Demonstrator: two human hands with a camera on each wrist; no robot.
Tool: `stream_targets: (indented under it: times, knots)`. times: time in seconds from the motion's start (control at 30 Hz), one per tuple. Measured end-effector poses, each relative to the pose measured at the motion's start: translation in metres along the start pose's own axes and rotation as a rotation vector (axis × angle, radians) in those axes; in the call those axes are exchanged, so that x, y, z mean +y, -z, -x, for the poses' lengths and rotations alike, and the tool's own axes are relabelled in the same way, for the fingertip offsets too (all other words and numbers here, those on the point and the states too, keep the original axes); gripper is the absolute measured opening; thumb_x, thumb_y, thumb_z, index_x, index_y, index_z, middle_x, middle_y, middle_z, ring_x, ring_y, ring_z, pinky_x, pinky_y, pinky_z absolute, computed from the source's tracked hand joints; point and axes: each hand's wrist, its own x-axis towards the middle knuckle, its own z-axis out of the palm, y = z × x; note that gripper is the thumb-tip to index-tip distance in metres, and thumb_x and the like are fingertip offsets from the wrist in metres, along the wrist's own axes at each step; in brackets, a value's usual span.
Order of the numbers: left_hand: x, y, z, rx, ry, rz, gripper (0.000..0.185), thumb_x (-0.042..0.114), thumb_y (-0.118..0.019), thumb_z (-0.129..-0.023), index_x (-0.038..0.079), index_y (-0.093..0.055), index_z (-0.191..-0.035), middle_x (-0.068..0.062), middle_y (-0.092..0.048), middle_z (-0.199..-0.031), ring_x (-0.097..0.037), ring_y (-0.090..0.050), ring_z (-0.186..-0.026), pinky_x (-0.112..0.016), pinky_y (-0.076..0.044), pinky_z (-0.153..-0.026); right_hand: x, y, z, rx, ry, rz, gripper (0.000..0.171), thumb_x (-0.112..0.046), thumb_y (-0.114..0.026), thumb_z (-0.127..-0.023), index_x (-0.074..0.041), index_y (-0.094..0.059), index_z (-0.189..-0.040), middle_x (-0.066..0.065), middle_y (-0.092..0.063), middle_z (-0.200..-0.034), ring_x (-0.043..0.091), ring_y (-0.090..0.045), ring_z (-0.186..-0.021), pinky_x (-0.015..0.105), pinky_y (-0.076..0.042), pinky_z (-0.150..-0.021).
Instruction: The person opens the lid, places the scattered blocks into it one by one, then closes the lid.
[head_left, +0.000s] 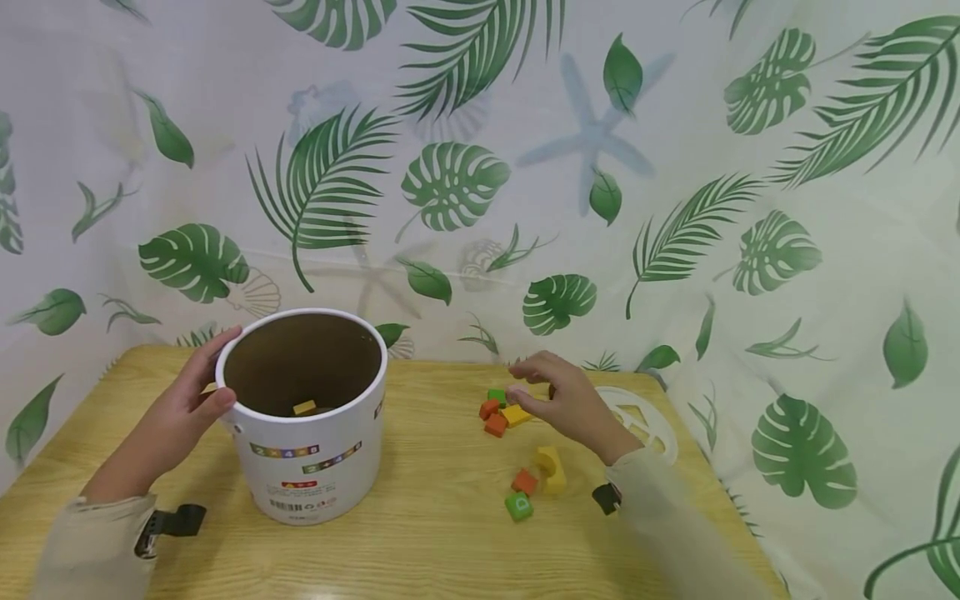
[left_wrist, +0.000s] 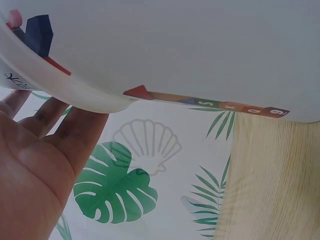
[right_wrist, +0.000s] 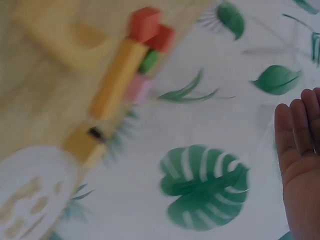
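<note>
A white bucket stands on the wooden table, with a yellow block lying inside it. My left hand holds the bucket's left side, thumb on the near wall and fingers along the rim. In the left wrist view its fingers lie against the bucket. My right hand hovers with relaxed fingers over a cluster of blocks, holding nothing. Its thumb is just above a yellow block. The right wrist view is blurred and shows an empty palm.
Green and two red blocks lie beside the yellow one. Nearer me sit a yellow arch, an orange block and a green block. A white lid with shape cutouts lies at the right. A leaf-print curtain hangs behind.
</note>
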Motion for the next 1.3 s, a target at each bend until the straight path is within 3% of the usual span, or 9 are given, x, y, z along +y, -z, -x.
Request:
stream_targets:
  times: [0.13,0.3,0.4,0.57,0.7,0.8,0.9,1.1,1.3]
  knots:
    - [-0.002,0.000,0.000,0.004,0.004,-0.029,0.073,0.022,-0.056,-0.108,0.026,-0.013,-0.167,-0.020,-0.033,-0.161,-0.037,-0.042,-0.131,-0.068,-0.047,-0.097,0.030,0.000,0.022,-0.022,-0.093,0.000,0.026,-0.014,-0.077,-0.094,-0.008,-0.073,-0.119,0.004,-0.070,-0.115,0.024,-0.067,-0.103,0.043,-0.059,-0.089]
    - [-0.004,0.000,0.000,0.008,-0.013,-0.031,0.073,0.021,-0.057,-0.107,0.025,-0.016,-0.167,-0.019,-0.035,-0.159,-0.011,-0.042,-0.127,-0.057,-0.050,-0.094,0.058,-0.004,0.047,-0.061,-0.206,0.029,0.029,-0.017,-0.077,-0.095,-0.004,-0.072,-0.120,0.010,-0.070,-0.117,0.033,-0.066,-0.109,0.046,-0.058,-0.091]
    - [-0.003,0.000,0.000,0.011,-0.015,-0.038,0.073,0.021,-0.058,-0.107,0.025,-0.016,-0.167,-0.018,-0.036,-0.158,0.001,-0.039,-0.124,-0.038,-0.051,-0.092,0.069,-0.008,0.059,-0.094,-0.275,0.013,0.034,-0.021,-0.076,-0.096,-0.002,-0.071,-0.123,0.015,-0.070,-0.119,0.036,-0.065,-0.110,0.046,-0.058,-0.091]
    - [-0.002,0.000,0.001,0.008,-0.015,-0.032,0.073,0.021,-0.058,-0.107,0.024,-0.016,-0.167,-0.019,-0.035,-0.158,-0.012,-0.041,-0.129,-0.023,-0.048,-0.088,0.079,-0.015,0.073,-0.132,-0.356,-0.038,0.038,-0.025,-0.076,-0.096,0.000,-0.070,-0.123,0.016,-0.069,-0.120,0.031,-0.065,-0.108,0.043,-0.058,-0.091]
    - [-0.001,-0.001,0.000,0.002,-0.013,-0.025,0.073,0.022,-0.057,-0.107,0.024,-0.015,-0.167,-0.020,-0.034,-0.158,-0.036,-0.042,-0.131,-0.032,-0.052,-0.089,0.085,-0.019,0.081,-0.155,-0.377,-0.055,0.037,-0.026,-0.078,-0.094,0.001,-0.071,-0.118,0.012,-0.071,-0.114,0.026,-0.065,-0.103,0.038,-0.058,-0.087]
    - [-0.001,-0.001,0.000,0.002,-0.014,-0.025,0.073,0.022,-0.057,-0.107,0.024,-0.015,-0.167,-0.020,-0.034,-0.158,-0.042,-0.041,-0.131,-0.037,-0.052,-0.089,0.089,-0.022,0.085,-0.177,-0.392,-0.067,0.035,-0.027,-0.078,-0.094,0.000,-0.072,-0.115,0.007,-0.072,-0.108,0.022,-0.066,-0.099,0.035,-0.058,-0.085]
    - [-0.001,-0.001,0.002,0.005,-0.016,-0.030,0.073,0.022,-0.057,-0.107,0.025,-0.016,-0.167,-0.019,-0.034,-0.159,-0.035,-0.042,-0.131,-0.027,-0.050,-0.088,0.092,-0.024,0.089,-0.192,-0.420,-0.069,0.034,-0.031,-0.077,-0.094,-0.004,-0.073,-0.114,0.001,-0.073,-0.103,0.016,-0.067,-0.094,0.034,-0.057,-0.083]
    - [-0.001,-0.004,0.005,0.014,-0.020,-0.038,0.072,0.023,-0.057,-0.107,0.026,-0.016,-0.167,-0.017,-0.035,-0.158,-0.001,-0.040,-0.123,-0.021,-0.050,-0.084,0.091,-0.025,0.092,-0.198,-0.489,-0.071,0.032,-0.038,-0.076,-0.094,-0.012,-0.074,-0.112,-0.004,-0.074,-0.095,0.012,-0.067,-0.087,0.035,-0.056,-0.079]
    - [0.001,-0.006,0.008,0.017,-0.031,-0.031,0.073,0.022,-0.057,-0.107,0.027,-0.016,-0.167,-0.017,-0.035,-0.158,0.003,-0.039,-0.123,-0.018,-0.049,-0.083,0.084,-0.027,0.091,-0.180,-0.528,-0.046,0.022,-0.029,-0.076,-0.094,-0.010,-0.076,-0.106,-0.003,-0.074,-0.094,0.012,-0.065,-0.085,0.033,-0.055,-0.075]
